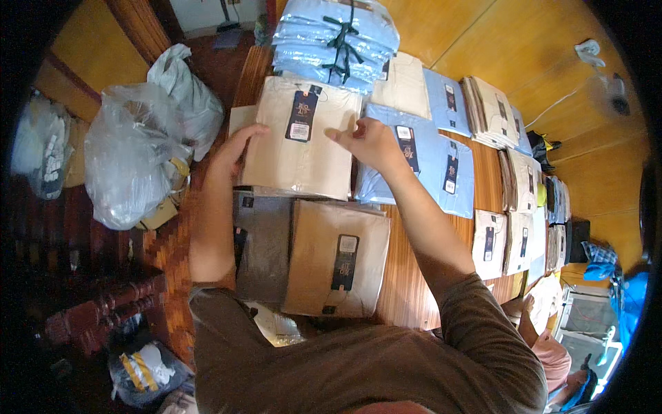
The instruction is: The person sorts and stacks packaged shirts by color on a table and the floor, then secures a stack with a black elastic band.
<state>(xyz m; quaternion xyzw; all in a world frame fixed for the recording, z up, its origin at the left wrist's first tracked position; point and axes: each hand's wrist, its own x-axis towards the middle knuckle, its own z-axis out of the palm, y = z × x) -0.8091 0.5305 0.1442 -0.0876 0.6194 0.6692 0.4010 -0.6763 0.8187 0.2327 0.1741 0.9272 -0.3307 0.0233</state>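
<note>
A cream folded garment (276,155) in a clear bag with a dark tag lies on top of a stack in front of me. My left hand (241,147) holds its left edge, with the thumb over the top and the other fingers mostly hidden. At its right edge is my right hand (374,143), the thumb on the bag and the fingers curled at the side. Closer to my body lie a tan bagged garment (314,262) and a dark grey one (265,234). Blue bagged garments (431,172) sit just right of my right hand.
A tied stack of blue bagged garments (293,34) stands at the far end of the wooden table (407,283). More garment stacks (493,114) line its right side. Plastic sacks (127,159) stand on the floor at left. Another person (548,352) is at lower right.
</note>
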